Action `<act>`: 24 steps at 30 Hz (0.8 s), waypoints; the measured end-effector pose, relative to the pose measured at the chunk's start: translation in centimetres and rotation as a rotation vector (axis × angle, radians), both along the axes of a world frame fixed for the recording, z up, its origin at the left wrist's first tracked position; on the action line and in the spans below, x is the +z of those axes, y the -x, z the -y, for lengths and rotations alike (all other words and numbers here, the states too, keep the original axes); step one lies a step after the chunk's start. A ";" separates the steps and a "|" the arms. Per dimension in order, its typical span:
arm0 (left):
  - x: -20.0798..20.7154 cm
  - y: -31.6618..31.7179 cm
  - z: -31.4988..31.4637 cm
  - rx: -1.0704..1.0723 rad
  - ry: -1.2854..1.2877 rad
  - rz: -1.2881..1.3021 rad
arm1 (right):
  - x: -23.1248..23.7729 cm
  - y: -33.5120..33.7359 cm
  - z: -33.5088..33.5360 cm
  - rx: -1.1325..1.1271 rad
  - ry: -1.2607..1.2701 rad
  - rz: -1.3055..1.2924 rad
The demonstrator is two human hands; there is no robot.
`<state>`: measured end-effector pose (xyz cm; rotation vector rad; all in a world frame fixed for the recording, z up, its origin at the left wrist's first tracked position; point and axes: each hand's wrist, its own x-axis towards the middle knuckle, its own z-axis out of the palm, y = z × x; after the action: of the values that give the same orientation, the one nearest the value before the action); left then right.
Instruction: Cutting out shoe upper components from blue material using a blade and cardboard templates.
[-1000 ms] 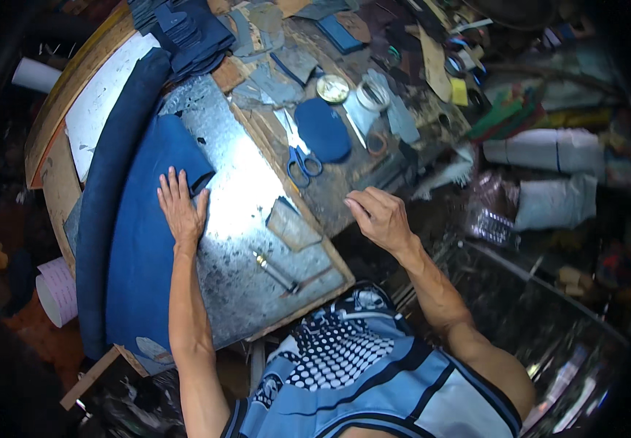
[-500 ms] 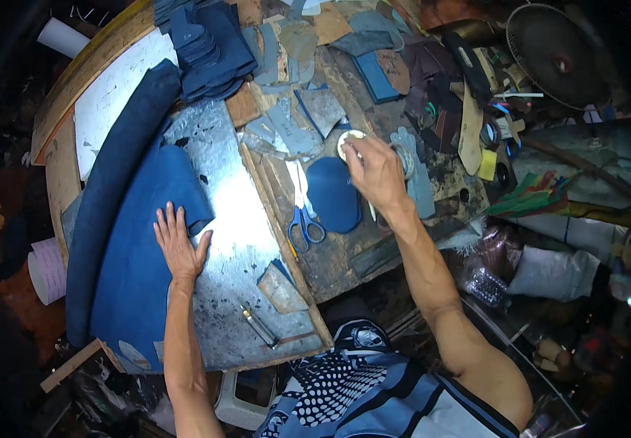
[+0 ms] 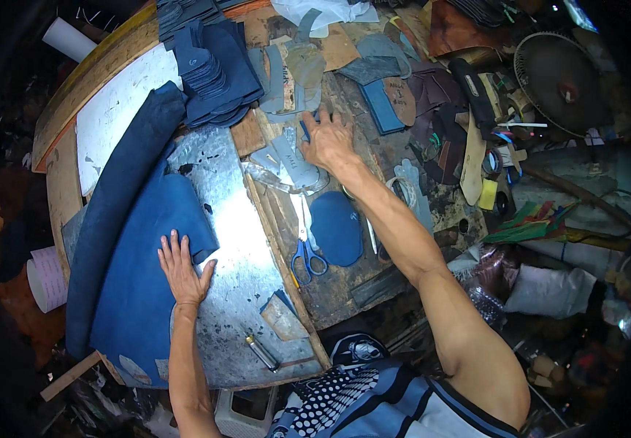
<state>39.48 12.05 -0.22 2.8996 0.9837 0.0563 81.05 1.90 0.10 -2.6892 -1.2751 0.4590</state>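
My left hand (image 3: 185,276) lies flat with fingers spread on a large sheet of blue leather (image 3: 140,292), whose far part is rolled up. My right hand (image 3: 329,146) reaches out over the wooden bench, fingers spread and pointing away. Under its fingertips a dark blue edge (image 3: 305,130) shows; the rest of that piece is hidden. Beside the hand lie grey pattern pieces (image 3: 293,160). Nearer to me are a rounded blue leather piece (image 3: 336,228) and scissors with blue handles (image 3: 307,257). A metal tool with a brass end (image 3: 262,352) rests on the metal sheet.
A stack of cut blue leather pieces (image 3: 217,73) stands at the far left. A grey pattern piece (image 3: 284,320) lies on the metal sheet (image 3: 231,306). A fan (image 3: 560,84), a yellow block (image 3: 488,195) and assorted scraps are at the right.
My right hand has moved away from me and left, from the round cream-coloured thing to the pattern pieces. That round thing no longer shows. My left hand stays on the leather.
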 end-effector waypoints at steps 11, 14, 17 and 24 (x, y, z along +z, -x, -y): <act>0.1 -1.2 -0.1 -0.051 0.014 0.004 | -0.4 -1.0 0.7 -0.060 0.005 -0.114; 0.3 -0.6 -0.5 -0.030 -0.016 -0.034 | -1.2 -0.8 -0.4 -0.094 -0.011 -0.133; 0.1 -0.2 -0.3 -0.035 -0.063 -0.036 | -1.1 -0.8 -0.4 -0.076 -0.035 -0.157; -0.1 -0.3 -0.4 -0.043 -0.071 -0.042 | -0.8 -1.2 -0.2 -0.054 -0.001 -0.178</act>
<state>39.83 12.47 -0.32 2.9969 0.9439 0.0283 82.24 2.12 -0.72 -2.6061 -1.1511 0.6729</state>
